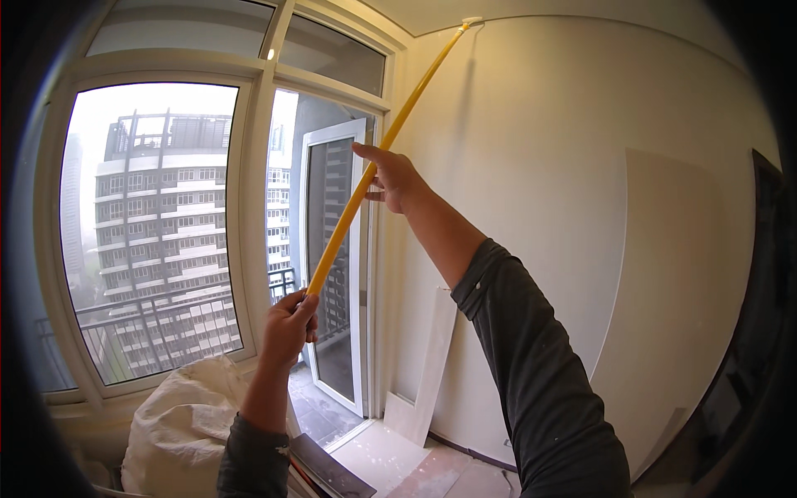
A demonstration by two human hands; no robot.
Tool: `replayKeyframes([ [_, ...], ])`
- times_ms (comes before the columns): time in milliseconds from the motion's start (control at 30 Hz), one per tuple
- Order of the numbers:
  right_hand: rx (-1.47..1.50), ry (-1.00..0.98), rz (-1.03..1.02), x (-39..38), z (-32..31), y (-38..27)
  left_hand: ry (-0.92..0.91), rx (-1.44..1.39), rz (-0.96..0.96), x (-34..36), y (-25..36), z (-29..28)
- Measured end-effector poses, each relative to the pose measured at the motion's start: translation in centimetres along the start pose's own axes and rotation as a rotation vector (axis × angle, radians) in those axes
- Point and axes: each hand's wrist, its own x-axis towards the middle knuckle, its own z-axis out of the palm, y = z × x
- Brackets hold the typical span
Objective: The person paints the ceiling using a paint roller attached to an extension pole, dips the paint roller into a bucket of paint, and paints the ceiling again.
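Observation:
A long yellow pole slants up and to the right across my view. Its top end reaches the corner where wall and ceiling meet, and carries a small white head on a bent wire frame, which looks like a paint roller. My left hand is closed round the pole's lower end. Higher up, my right hand grips the pole loosely between thumb and fingers, the arm stretched forward. The pale wall lies behind the pole, with the pole's shadow falling on it.
A large window and an open glass door to a balcony stand at the left. Below them sits a bulky white sack. A long white board leans against the wall. A large pale panel stands at the right.

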Motion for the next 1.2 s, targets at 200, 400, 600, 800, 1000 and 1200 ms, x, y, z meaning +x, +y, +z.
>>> replayKeyframes([
  [200,0.007,0.096,-0.029,0.8,-1.2,0.6,-0.009,-0.006,-0.02,1.5,-0.5,1.8],
  [400,0.134,0.004,0.021,-2.5,-1.1,2.3,-0.049,0.188,-0.007,-5.2,-1.6,-2.1],
  [600,0.246,-0.063,0.014,-11.6,0.6,3.4,-0.003,0.41,-0.151,-23.8,-7.0,-13.1],
  [800,0.312,0.254,-0.127,-23.3,-0.5,1.9,-0.179,0.672,-0.288,-43.3,-4.5,-21.5],
  [1000,0.432,0.691,-0.239,-43.1,-3.3,-0.3,-0.308,0.933,-0.336,-51.6,2.8,-27.2],
  [1200,0.448,1.06,-0.138,-68.8,0.4,2.3,-0.751,1.005,-0.179,-52.2,7.2,-25.6],
])
